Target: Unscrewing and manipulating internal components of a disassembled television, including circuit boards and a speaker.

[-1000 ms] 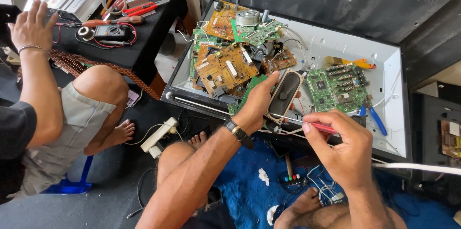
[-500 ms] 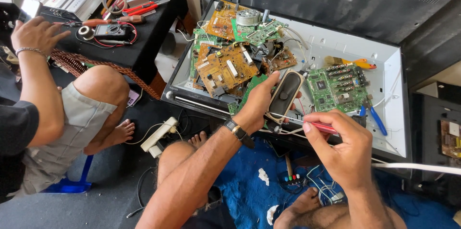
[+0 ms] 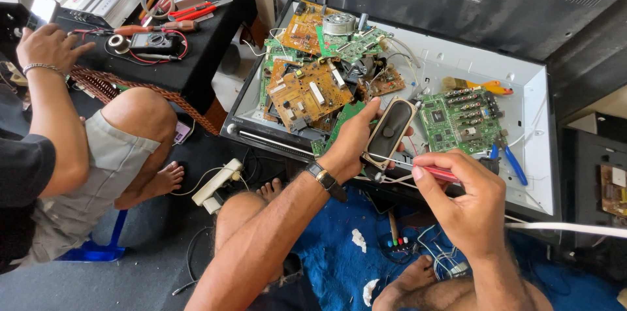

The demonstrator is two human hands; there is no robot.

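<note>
The left hand (image 3: 356,141) is closed around the lower end of a black oblong speaker (image 3: 390,133), thumb on its left edge and fingers behind, holding it tilted so that its top leans toward one o'clock, just above the near edge of the opened white television shell (image 3: 532,135). The right hand (image 3: 467,200) sits at five o'clock from the speaker, fingers pinched shut on a red-handled tool (image 3: 439,172) whose thin metal shaft points toward nine o'clock and ends just below the speaker's base, near thin white wires (image 3: 392,179); whether the tip touches anything cannot be told. At two o'clock from the speaker a green circuit board (image 3: 457,122) lies in the shell, and at ten o'clock a heap of orange-brown circuit boards (image 3: 307,92) is piled up, with a round metal part (image 3: 339,24) at the far end. A yellow-handled brush (image 3: 473,84) lies beyond the green board, and blue-handled pliers (image 3: 513,162) at its four o'clock side. On the wrist is a black wristwatch (image 3: 325,179). Far off at nine o'clock, another person's hand (image 3: 49,46) rests on a black tabletop (image 3: 196,56) that carries a multimeter (image 3: 153,42) and red-handled tools (image 3: 189,11). A white power strip (image 3: 219,184) lies on the floor between the two people.
</note>
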